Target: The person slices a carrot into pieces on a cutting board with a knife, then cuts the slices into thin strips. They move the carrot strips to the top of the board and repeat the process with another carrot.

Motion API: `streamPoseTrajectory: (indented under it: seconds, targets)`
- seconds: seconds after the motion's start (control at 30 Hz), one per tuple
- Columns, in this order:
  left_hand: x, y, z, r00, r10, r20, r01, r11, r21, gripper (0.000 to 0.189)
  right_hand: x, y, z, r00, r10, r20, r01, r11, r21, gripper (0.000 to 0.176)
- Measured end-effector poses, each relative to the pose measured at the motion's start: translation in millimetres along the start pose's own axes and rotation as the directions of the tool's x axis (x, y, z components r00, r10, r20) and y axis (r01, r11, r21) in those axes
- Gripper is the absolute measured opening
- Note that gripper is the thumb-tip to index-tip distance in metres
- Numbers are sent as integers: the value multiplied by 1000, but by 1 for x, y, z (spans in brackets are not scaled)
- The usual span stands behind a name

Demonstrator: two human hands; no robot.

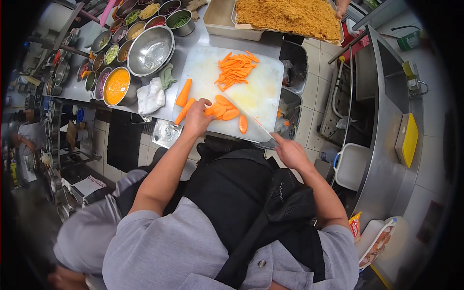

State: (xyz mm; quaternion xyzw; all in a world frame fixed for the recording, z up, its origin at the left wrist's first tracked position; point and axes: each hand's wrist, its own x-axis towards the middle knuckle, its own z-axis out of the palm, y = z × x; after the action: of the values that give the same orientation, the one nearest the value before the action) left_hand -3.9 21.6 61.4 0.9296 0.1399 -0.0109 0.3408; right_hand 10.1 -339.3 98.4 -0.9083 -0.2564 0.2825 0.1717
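On the white cutting board lies a spread of carrot slices near the front edge. My left hand is closed, its bent fingertips on the slices' left end. My right hand grips a kitchen knife by the handle. Its blade slants up and left across the board, just right of the slices. A single carrot piece sits by the blade. One thick carrot chunk rests at the board's left, and another carrot lies partly beside my left hand. Farther back is a pile of carrot sticks.
Left of the board are a folded white cloth, stacked steel bowls and a pot of orange liquid. Behind stands a tray of crumbs, with another person's hand at its edge. Bins stand to the right.
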Motion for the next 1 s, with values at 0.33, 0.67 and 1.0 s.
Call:
streamPoseTrajectory:
  seconds: [0.33,0.67,1.0]
  targets:
    - [72,80,82,967,37,252,23,973,-230,47,-18,50,-12,973,209,-95,-192,969,158,46]
    - [44,76,103,959,282,14,-283,958,49,64,-20,45,-29,990,136,-44,-138,989,-54,33]
    - [41,65,115,936,347,-52,-350,935,-61,50,-3,42,-4,999,32,-12,-33,995,-91,19]
